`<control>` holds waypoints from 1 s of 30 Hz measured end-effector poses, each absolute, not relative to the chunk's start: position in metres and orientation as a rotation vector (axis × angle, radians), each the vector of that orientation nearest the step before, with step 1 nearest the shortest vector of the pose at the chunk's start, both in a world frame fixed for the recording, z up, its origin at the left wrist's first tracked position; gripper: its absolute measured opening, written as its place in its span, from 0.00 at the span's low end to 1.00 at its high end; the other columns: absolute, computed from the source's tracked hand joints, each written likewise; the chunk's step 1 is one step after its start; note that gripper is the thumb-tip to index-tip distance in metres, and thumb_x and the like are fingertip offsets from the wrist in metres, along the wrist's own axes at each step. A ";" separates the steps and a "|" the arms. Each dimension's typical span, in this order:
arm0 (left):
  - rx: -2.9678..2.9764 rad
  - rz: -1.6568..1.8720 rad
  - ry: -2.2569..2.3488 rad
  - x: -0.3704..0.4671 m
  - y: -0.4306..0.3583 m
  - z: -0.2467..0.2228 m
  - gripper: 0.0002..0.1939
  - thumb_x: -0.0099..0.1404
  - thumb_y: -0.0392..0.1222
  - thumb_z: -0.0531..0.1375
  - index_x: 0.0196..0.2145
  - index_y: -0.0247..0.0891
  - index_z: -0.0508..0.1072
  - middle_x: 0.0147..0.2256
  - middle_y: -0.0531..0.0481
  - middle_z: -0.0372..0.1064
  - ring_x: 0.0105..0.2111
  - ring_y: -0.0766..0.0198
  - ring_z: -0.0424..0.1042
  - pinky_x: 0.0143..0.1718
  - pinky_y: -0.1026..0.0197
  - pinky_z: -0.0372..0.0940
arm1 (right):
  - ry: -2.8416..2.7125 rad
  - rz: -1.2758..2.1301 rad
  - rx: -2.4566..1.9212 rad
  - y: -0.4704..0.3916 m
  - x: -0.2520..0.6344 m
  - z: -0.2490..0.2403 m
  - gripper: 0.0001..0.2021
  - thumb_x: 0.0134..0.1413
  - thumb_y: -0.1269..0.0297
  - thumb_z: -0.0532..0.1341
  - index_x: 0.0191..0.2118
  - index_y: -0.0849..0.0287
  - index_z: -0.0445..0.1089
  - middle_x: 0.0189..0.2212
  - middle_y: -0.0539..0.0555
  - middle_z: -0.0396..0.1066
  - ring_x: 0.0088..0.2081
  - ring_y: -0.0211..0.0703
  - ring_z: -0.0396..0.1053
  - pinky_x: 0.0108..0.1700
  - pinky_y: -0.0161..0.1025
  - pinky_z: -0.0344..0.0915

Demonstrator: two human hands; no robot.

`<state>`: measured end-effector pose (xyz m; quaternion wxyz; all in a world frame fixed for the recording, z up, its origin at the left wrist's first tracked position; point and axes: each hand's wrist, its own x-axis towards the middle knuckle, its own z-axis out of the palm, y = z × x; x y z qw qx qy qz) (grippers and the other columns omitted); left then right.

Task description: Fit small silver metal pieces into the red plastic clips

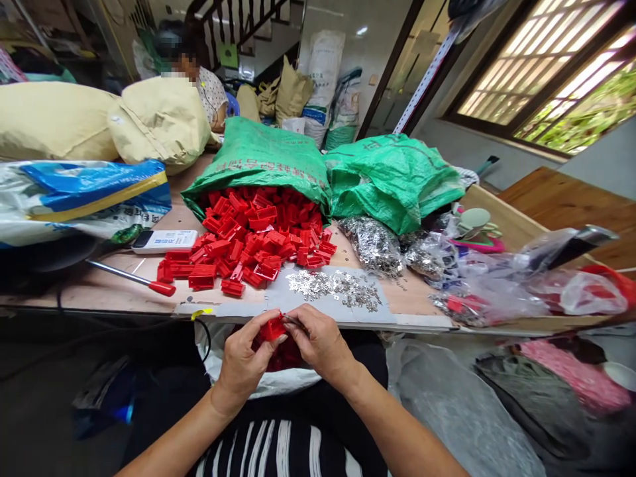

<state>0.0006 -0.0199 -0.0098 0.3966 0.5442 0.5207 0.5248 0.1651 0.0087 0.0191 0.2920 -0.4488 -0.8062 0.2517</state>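
Room: staircase with a dark railing (pixel 247 34) up top, a barred window (pixel 521 73) upper right, plus another person in a spotted white top (pixel 211 93) upper left, behind bulky tan sacks (pixel 159 122).
Table (pixel 79 291): pale pinkish surface, runs right across the middle of the frame, pretty crowded tbh.
Left hand (pixel 243 354): lower center, thumb and fingers in a narrow pinch on a small boxy red plastic piece (pixel 273 328), right by the table's front edge.
Right hand (pixel 322 341): just beside, fingers bunched tight around a slim dark tool (pixel 297 322), tip up at the red piece; too small to tell what kind.
Red pile (pixel 248 232): loads of similar plastic pieces, center, spilling out of a green woven sack (pixel 268 152).
Metal bits (pixel 318 285): small, flat, silvery, scattered on a thin grey sheet (pixel 283 305) right of center.
Lap: white plastic bag (pixel 293 381) under both hands, with more red stuff inside.
Left of the pile: red-handled metal rod (pixel 162 289), below a white boxy device (pixel 166 240).
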 end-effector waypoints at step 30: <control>1.948 1.437 1.092 0.009 -0.031 -0.022 0.21 0.60 0.30 0.61 0.51 0.43 0.70 0.46 0.49 0.76 0.50 0.56 0.72 0.56 0.52 0.64 | -1.292 1.982 -0.951 0.012 0.180 -0.003 0.22 0.44 0.51 0.69 0.35 0.58 0.59 0.28 0.45 0.60 0.25 0.30 0.56 0.26 0.30 0.53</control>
